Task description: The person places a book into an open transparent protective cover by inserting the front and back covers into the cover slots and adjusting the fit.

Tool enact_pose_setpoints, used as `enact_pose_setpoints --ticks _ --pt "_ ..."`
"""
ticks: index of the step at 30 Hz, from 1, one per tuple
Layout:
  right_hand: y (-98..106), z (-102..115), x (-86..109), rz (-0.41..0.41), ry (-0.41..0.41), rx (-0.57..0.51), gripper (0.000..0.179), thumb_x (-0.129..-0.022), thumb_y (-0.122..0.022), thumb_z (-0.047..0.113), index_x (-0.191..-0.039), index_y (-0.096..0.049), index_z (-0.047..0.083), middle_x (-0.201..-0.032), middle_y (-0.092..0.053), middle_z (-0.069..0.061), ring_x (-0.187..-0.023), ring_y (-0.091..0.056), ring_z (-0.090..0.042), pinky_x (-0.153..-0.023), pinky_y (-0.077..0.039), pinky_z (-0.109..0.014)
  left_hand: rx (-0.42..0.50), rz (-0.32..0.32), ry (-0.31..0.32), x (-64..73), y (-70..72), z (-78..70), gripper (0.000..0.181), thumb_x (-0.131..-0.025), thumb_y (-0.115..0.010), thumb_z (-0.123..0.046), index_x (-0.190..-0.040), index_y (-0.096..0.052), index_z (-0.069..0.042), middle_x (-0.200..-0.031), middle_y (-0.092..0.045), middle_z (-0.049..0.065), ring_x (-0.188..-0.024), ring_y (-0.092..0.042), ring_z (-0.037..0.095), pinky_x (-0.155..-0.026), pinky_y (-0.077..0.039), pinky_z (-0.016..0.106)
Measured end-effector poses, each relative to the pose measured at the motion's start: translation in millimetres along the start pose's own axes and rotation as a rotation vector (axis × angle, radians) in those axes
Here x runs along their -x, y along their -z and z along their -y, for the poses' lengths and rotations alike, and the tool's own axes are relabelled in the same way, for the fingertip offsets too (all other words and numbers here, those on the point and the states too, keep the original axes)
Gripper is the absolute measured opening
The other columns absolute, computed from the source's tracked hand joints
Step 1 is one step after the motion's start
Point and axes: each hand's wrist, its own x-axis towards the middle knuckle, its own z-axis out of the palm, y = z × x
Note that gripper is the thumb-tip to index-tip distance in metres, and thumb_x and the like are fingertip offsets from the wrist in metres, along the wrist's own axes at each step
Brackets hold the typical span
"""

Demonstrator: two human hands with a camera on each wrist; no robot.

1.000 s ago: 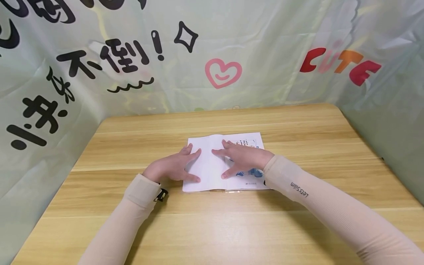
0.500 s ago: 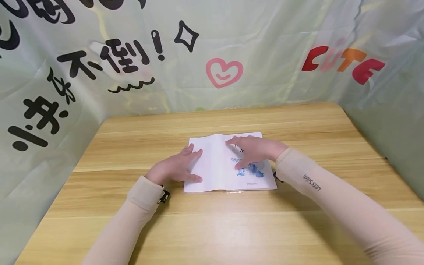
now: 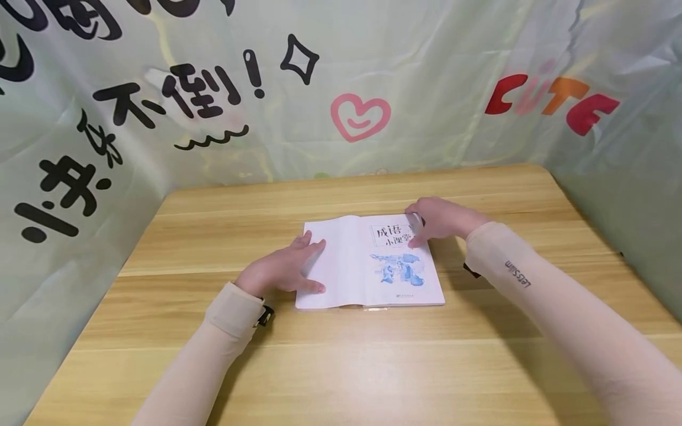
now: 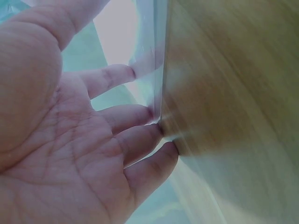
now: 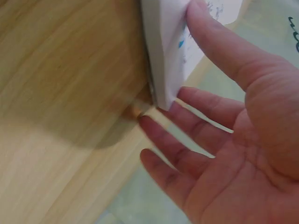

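Observation:
An open book [image 3: 348, 263] lies flat on the wooden table in the head view. Its left side is blank white; the right page [image 3: 396, 296] carries Chinese characters and a blue drawing. My left hand [image 3: 279, 266] rests with spread fingers on the left side, and in the left wrist view its fingertips [image 4: 145, 113] meet the book's edge. At the far right corner is my right hand [image 3: 442, 219], thumb on the page. The right wrist view shows the thick page block [image 5: 161, 56] beside the extended fingers [image 5: 175, 142] of that hand.
The wooden table [image 3: 341, 361] extends around the book on all sides. Behind it hangs a pale green curtain [image 3: 426, 71] with printed lettering and a pink heart [image 3: 360, 117]. Both forearms wear light sleeves [image 3: 533, 290], and a dark band [image 3: 264, 315] shows at the left wrist.
My right hand has slid from the middle of the book rightward and away to the far right corner, uncovering the title and drawing. The left hand has stayed nearly in place.

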Motion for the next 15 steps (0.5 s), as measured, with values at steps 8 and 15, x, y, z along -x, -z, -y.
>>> enact_pose_setpoints --ticks 8,15 --pt "3 1 -12.7 -0.024 0.003 0.039 0.081 -0.083 -0.095 0.031 -0.148 -0.060 -0.002 -0.140 -0.061 -0.026 -0.124 -0.056 -0.041 -0.112 -0.047 -0.058 -0.003 -0.006 0.011 0.9 0.2 -1.0 0.100 -0.099 -0.077 -0.045 -0.173 -0.018 -0.011 -0.181 0.000 0.022 -0.169 -0.002 0.039 -0.135 -0.019 0.060" --pt "3 4 -13.5 -0.036 -0.023 0.053 0.075 -0.082 -0.096 0.031 -0.141 -0.059 0.004 -0.136 -0.059 -0.024 -0.129 -0.052 -0.044 -0.112 -0.045 -0.059 -0.007 -0.002 0.010 0.9 0.0 -2.3 0.100 -0.099 -0.076 -0.046 -0.173 -0.018 -0.011 -0.180 0.001 0.023 -0.169 -0.002 0.041 -0.135 -0.018 0.060"
